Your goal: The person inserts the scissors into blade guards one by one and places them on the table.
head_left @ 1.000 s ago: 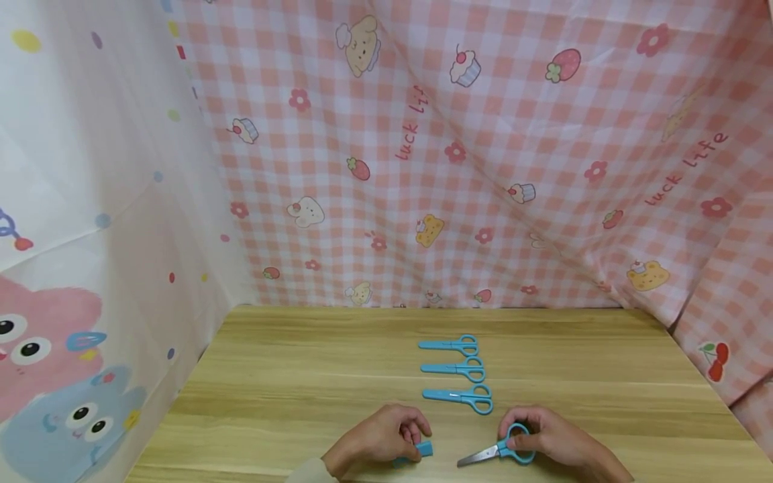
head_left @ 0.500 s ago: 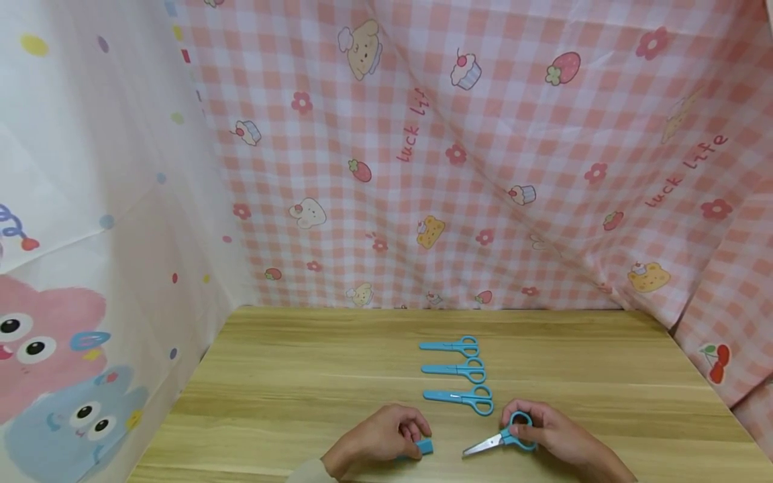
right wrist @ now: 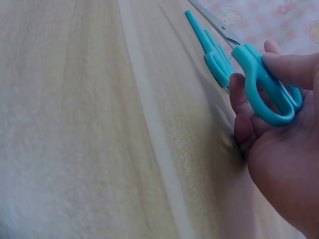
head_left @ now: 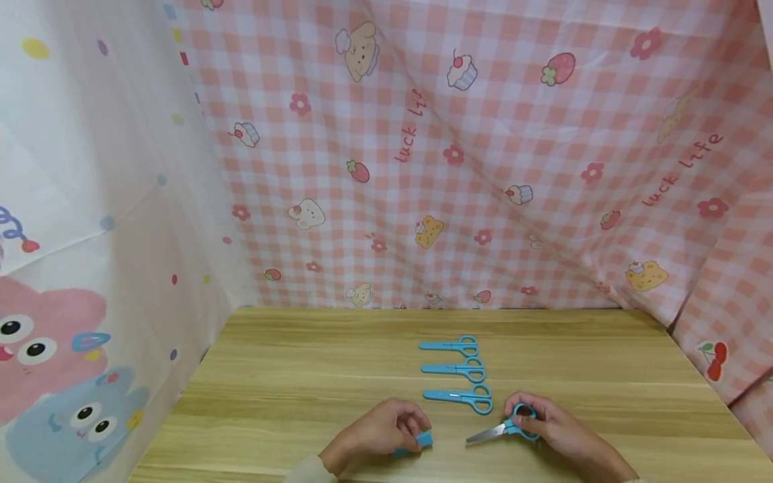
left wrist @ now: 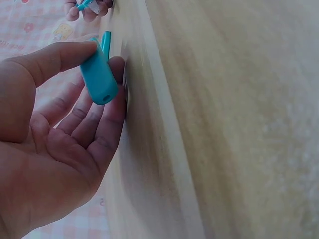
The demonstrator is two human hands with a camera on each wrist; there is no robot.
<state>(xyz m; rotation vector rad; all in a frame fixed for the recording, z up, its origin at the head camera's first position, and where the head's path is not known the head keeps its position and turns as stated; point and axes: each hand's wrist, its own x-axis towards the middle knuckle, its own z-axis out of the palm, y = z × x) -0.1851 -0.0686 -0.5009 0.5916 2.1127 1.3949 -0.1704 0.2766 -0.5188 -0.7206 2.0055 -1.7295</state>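
My left hand [head_left: 386, 429] pinches a blue scissors cover [left wrist: 99, 77] between thumb and fingers, low over the table. To the right, my right hand [head_left: 552, 429] grips a pair of scissors [head_left: 510, 426] by its blue handles, thumb on top. Its bare metal blades [head_left: 485, 435] look closed together and point left toward the cover, with a gap between them. Beyond the hands lie three more blue scissors in a column, all with covered blades: the nearest scissors [head_left: 447, 396], the middle scissors [head_left: 443, 369] and the farthest scissors [head_left: 441, 346].
The wooden table [head_left: 290, 376] reaches back to a pink checked cloth [head_left: 386, 201] hung behind it. A white printed cloth [head_left: 133, 235] hangs along the left side.
The right hand has moved slightly up and away with the scissors, their blades tilting a little. The left hand, still holding the cover, has risen slightly.
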